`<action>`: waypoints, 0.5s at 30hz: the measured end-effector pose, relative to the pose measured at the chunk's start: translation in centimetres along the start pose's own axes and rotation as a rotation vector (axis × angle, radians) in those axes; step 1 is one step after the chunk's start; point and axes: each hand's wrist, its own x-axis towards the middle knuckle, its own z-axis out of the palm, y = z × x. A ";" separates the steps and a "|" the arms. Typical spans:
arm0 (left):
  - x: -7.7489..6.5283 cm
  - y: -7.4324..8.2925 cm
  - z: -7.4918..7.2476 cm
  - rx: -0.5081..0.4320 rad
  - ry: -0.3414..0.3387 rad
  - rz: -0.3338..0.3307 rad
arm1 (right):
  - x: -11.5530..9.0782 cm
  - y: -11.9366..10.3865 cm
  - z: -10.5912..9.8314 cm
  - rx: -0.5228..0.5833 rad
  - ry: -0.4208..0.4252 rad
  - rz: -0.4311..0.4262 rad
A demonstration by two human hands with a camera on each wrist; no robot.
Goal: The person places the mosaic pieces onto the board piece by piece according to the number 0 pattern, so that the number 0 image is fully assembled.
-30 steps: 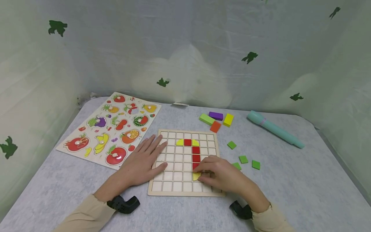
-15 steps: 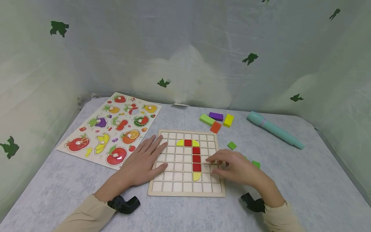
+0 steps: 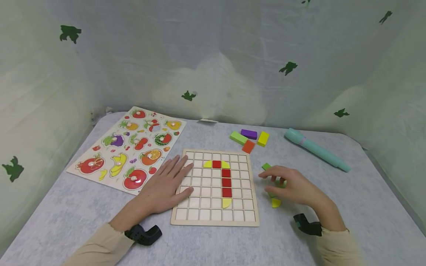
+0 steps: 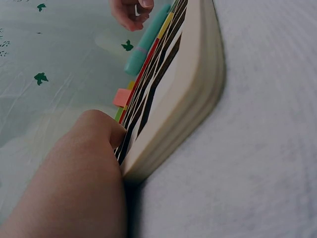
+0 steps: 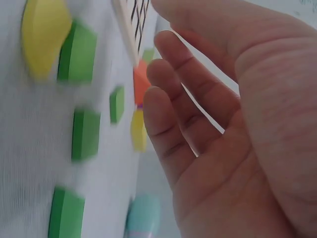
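My left hand (image 3: pixel 163 188) lies with spread fingers on the left edge of a wooden grid board (image 3: pixel 206 223). Set into the board are several red squares (image 3: pixel 226 183) and a few yellow rounded pieces (image 3: pixel 227 203), forming a hooked line. To the right of the board, my right hand (image 3: pixel 294 186) hovers with loosely bent fingers and holds nothing. Beneath it are several green squares (image 5: pixel 85 135), partly hidden in the head view. A loose yellow rounded piece (image 3: pixel 276 203) lies just below the right thumb, beside a green square.
A fruit peg puzzle (image 3: pixel 113 151) lies at the left. Behind the board are a purple block (image 3: pixel 249 134), a light green block (image 3: pixel 238 137), a yellow block (image 3: pixel 263 139) and an orange block (image 3: pixel 248 146). At the back right lies a teal tube-shaped object (image 3: pixel 316 149).
My right hand has left the yellow piece in the lower part of the board and moved right, over the loose green squares. The left hand stays in place.
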 end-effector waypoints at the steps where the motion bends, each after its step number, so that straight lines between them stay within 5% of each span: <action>1: 0.0 0.0 0.0 0.001 -0.001 0.000 | -0.2 0.4 -0.2 0.001 0.009 0.008; 15: 0.0 0.0 -0.1 -0.008 -0.011 -0.001 | -2.0 4.4 -1.5 -0.024 -0.025 0.184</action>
